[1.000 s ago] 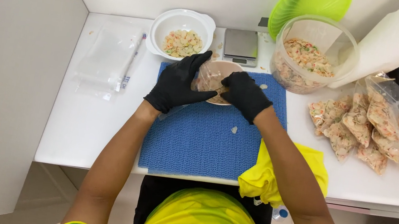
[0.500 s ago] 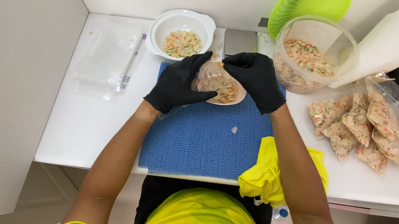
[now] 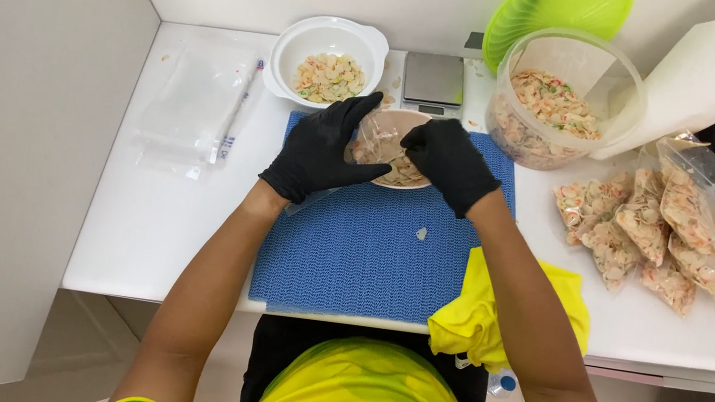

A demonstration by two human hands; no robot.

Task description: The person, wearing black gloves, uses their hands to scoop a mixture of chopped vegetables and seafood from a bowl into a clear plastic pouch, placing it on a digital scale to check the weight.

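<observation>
A small clear plastic bag of pale snack pieces [image 3: 383,145] sits over the blue textured mat [image 3: 369,251], pinched between black-gloved left hand [image 3: 320,149] and right hand [image 3: 452,161], fingers clamped on its edges to keep it upright; white bowl [image 3: 327,62] and scale [image 3: 434,82] stand just behind.

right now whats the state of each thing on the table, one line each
left hand: gloved, gripping the small bag
right hand: gloved, gripping the small bag
small bag: clear, partly filled with snack pieces, held over the blue mat
white bowl: partly filled
big clear tub: uncovered, about half full
green lid: off, propped behind the tub
filled bags: piled at right
empty bags: flat, stacked at left
scale: nothing on it
blue mat: flat, one stray piece on it
</observation>
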